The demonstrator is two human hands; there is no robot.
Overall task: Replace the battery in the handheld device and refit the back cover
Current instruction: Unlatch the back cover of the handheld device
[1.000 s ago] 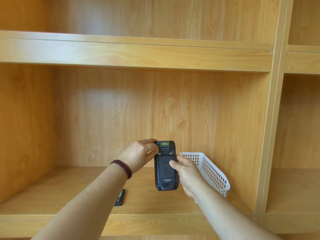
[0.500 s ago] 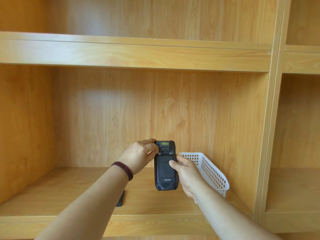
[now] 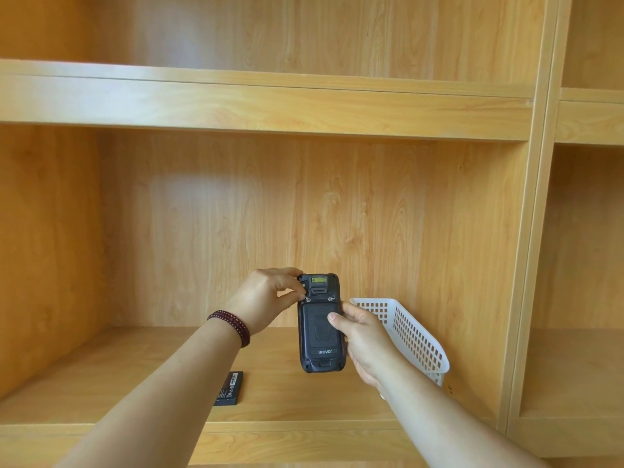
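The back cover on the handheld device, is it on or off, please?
On: the back cover sits flush on the handheld device, with the right hand thumb pressing it.

handheld device [image 3: 321,332]: 1 | loose battery [image 3: 229,388]: 1 | white basket [image 3: 412,336]: 1 | hands: 2, left hand [image 3: 266,300], right hand [image 3: 363,339] | bead bracelet [image 3: 233,325]: 1

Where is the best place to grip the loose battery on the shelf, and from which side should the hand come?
The battery lies flat on the shelf board, near its front edge, apart from everything else. Probably best: come from above and pinch its two long edges, since the flat top offers no hold. The left hand is nearer, though busy at the handheld device.
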